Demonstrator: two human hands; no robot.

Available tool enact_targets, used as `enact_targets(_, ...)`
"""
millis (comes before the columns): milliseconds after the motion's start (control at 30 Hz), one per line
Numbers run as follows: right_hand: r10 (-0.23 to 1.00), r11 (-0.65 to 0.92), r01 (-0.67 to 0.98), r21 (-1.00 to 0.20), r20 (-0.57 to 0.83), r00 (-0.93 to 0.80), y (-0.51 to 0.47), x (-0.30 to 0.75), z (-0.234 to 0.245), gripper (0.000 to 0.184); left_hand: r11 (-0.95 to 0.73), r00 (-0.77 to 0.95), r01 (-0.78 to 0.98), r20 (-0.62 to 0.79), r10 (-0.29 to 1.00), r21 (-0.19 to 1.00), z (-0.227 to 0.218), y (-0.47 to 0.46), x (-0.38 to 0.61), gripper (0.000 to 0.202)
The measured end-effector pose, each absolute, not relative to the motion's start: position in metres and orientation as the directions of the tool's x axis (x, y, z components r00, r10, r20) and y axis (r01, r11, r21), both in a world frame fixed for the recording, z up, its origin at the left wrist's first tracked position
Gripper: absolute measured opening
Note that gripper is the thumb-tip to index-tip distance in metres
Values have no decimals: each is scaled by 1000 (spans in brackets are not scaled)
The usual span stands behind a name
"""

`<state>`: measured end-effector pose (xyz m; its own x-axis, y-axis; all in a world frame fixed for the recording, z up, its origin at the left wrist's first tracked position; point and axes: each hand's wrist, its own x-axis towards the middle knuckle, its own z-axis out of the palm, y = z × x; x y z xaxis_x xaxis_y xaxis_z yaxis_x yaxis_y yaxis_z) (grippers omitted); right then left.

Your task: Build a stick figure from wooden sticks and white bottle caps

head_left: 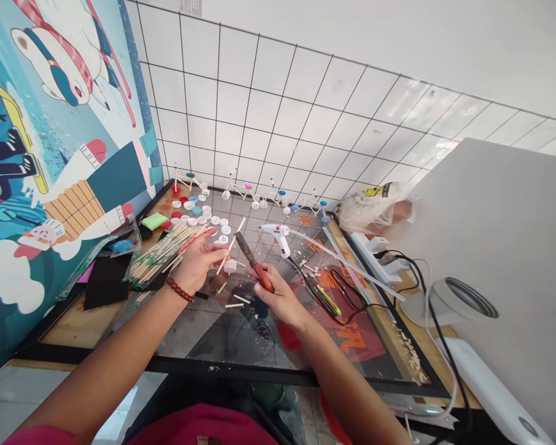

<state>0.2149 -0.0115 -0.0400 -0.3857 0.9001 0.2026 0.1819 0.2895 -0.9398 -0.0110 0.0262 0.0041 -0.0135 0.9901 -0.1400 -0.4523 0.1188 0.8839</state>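
Observation:
My left hand (pixel 198 262), with a bead bracelet at the wrist, pinches a thin wooden stick (pixel 234 244) that slants up and away. My right hand (pixel 280 296) is wrapped around the red handles of pliers (pixel 263 275). Their dark metal jaws point at the stick and lie close beside it; I cannot tell whether they touch. Below the hands, short cut stick pieces (pixel 234 305) lie on the glass tabletop. A pile of wooden chopsticks (pixel 164 253), partly in green-printed wrappers, lies left of my left hand. Beyond the pliers rests a white glue gun (pixel 278 235).
Bottle caps (pixel 207 210) in white, red and blue lie at the back left. Several small stick-and-cap models (pixel 278 196) line the tiled wall. On the right are glue sticks (pixel 347 262), a power strip (pixel 375 256), black cables and a plastic bag (pixel 375 210).

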Motion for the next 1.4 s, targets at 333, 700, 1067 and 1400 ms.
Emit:
enact_targets(333, 891, 273, 185, -944, 175, -420, -13, 214, -39, 50, 117, -42, -436, -150, 988, 892, 8, 26, -11, 91)
enact_targets(700, 880, 288, 180, -941, 185, -438, -12, 214, -40, 51, 115, -52, -439, -153, 987, 891, 10, 26, -11, 91)
enact_targets(1067, 882, 293, 189, -937, 189, -431, -13, 215, -38, 51, 99, -54, -444, -137, 989, 891, 10, 27, -11, 91)
enact_targets(1400, 888, 284, 191, -940, 182, -422, -12, 217, -39, 52, 79, -56, -459, -118, 991, 885, 11, 27, -13, 93)
